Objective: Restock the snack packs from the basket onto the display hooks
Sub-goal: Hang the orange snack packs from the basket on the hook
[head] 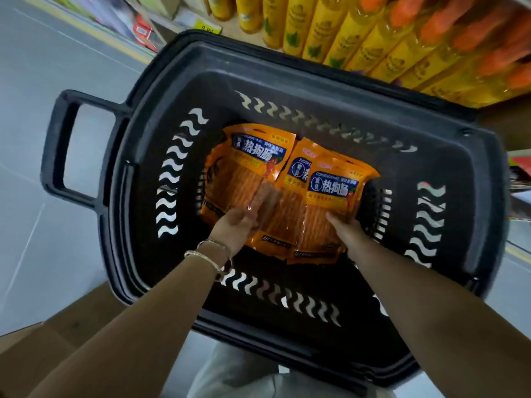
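Observation:
A black plastic basket (pixel 287 81) stands below me with several orange snack packs (pixel 253 159) lying flat on its bottom. Both my arms reach down into it. My left hand (pixel 234 225), with bracelets on the wrist, lies on the packs near the middle, its blurred fingers stretched forward over a pack's clear window. My right hand (pixel 346 226) is at the right side of the pile, fingers tucked under or around the edge of the rightmost pack (pixel 333 196). No display hooks are in view.
The basket's handle (pixel 61 145) sticks out to the left over grey floor tiles. Yellow bottles with orange caps (pixel 373 38) fill a shelf beyond the basket. A brown cardboard box (pixel 43 354) sits at the lower left.

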### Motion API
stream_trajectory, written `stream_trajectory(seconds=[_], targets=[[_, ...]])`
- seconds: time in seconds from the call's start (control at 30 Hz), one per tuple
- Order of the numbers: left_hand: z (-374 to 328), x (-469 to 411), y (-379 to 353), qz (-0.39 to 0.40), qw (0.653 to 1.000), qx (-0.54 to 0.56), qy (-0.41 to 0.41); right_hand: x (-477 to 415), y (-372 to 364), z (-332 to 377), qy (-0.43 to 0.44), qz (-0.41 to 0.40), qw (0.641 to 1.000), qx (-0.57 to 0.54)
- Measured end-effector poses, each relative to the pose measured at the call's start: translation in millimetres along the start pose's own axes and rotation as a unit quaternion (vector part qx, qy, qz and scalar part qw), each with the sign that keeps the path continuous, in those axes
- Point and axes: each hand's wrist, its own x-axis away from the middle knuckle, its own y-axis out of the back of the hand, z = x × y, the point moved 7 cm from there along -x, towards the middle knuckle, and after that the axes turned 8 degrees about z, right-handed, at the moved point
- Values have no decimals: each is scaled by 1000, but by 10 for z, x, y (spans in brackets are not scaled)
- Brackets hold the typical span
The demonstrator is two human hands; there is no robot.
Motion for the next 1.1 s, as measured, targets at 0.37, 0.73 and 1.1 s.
stream_trajectory(seconds=[0.37, 0.73, 1.1], targets=[[54, 82, -7, -14, 997, -74, 29, 604, -100, 186, 71, 60, 993, -71], [-249, 103, 194, -65, 995, -70, 3, 939, -610, 457, 56, 210, 975, -38], [151, -94, 394, -96, 991, -46, 86, -19, -206, 217, -70, -98, 991, -50]])
